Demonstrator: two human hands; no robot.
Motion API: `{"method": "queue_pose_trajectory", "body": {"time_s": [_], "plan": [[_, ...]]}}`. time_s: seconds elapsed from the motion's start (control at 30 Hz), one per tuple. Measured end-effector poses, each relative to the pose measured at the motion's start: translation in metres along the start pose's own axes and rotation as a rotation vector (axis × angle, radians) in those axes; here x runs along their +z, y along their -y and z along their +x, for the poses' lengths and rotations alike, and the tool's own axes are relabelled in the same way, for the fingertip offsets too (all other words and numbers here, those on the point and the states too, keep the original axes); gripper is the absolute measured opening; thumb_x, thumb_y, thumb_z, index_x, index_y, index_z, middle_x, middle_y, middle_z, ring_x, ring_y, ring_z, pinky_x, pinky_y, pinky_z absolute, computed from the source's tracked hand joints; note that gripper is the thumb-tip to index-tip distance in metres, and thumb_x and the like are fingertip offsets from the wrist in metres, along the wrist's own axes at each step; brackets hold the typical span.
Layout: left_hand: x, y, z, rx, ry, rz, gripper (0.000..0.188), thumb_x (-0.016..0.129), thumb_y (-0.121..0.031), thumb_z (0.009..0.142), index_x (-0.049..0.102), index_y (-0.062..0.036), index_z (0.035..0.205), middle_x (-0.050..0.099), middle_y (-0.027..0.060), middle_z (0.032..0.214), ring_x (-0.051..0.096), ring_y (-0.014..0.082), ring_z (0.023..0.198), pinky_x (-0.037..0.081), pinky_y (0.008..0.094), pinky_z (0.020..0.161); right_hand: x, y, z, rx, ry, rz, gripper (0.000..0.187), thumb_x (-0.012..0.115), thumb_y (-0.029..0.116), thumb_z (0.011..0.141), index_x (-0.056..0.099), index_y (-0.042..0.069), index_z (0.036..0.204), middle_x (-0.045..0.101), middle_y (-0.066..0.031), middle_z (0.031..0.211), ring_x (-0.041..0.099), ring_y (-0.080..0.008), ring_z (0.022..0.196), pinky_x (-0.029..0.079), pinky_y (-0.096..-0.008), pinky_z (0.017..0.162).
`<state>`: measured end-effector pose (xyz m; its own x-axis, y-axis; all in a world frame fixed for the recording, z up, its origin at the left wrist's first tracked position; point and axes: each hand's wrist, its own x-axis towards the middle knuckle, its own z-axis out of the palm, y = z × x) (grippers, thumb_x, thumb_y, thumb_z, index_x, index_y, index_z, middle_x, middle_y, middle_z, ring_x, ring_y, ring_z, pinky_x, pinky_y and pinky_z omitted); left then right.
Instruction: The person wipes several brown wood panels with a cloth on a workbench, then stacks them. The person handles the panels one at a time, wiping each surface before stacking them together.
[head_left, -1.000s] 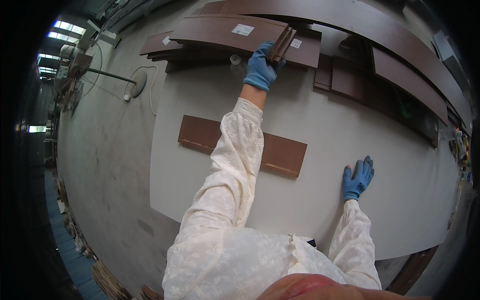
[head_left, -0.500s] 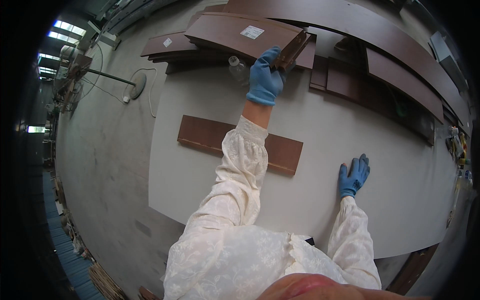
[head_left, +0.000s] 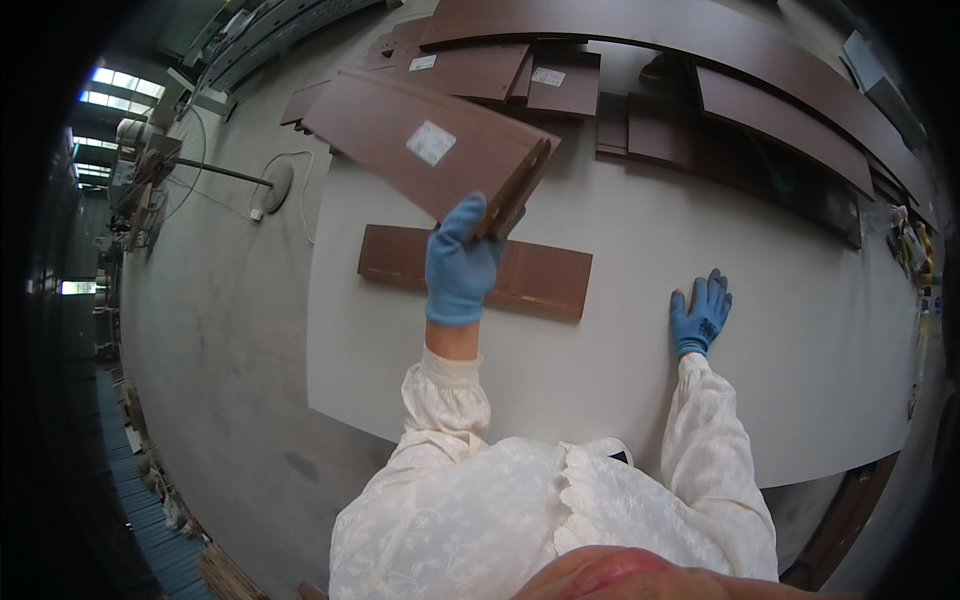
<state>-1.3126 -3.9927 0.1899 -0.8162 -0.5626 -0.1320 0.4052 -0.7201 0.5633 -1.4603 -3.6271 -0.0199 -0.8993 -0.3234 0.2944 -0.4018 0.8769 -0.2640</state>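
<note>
My left hand point(head_left: 463, 262), in a blue work glove, grips the near end of a brown panel point(head_left: 375, 130) that is raised over the table's left part. A white label sits on the panel's upper face, and its gripped end shows more than one layer. Below the hand and partly covered by it, a narrow brown board point(head_left: 545, 280) lies on the pale tabletop point(head_left: 600, 390). My right hand point(head_left: 700, 314), gloved in blue too, rests flat on the tabletop with its fingers stretched out, holding nothing.
Brown panels point(head_left: 470, 72), some labelled, are stacked along the table's far side. Long dark boards point(head_left: 720, 155) lie at the far right. Small items point(head_left: 912, 250) sit by the right edge. Left of the table, a stand with a round base point(head_left: 279, 187) and a cable occupies the floor.
My left hand has pulled the labelled brown panel off the far stack, toward me and slightly left. The right hand stays flat on the table.
</note>
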Motion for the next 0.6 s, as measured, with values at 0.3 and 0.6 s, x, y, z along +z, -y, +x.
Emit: {"method": "queue_pose_trajectory", "body": {"time_s": [0.3,0.6], "plan": [[-0.057,0.025,-0.08,-0.029,-0.209,-0.099,0.034,0.065,-0.013,0.1,0.058,0.0012,0.13,0.066,0.0184,0.129,0.065,0.033,0.12,0.054,0.0519,0.109,-0.002,0.0,0.0,0.014,0.037,-0.047,0.044,0.066,0.04,0.091,0.063,0.008,0.121,0.046,-0.0201,0.156,0.037,-0.0368,0.149,0.022,-0.0535,0.125],[-0.13,0.102,-0.113,0.025,-0.308,0.238,0.024,0.066,-0.014,0.1,0.065,0.0018,0.118,0.067,0.014,0.119,0.066,0.0284,0.111,0.055,0.0467,0.106,0.001,0.001,-0.001,0.005,0.031,-0.06,0.046,0.066,0.041,0.091,0.063,0.007,0.122,0.046,-0.0199,0.157,0.037,-0.0369,0.149,0.022,-0.0536,0.124]]}}
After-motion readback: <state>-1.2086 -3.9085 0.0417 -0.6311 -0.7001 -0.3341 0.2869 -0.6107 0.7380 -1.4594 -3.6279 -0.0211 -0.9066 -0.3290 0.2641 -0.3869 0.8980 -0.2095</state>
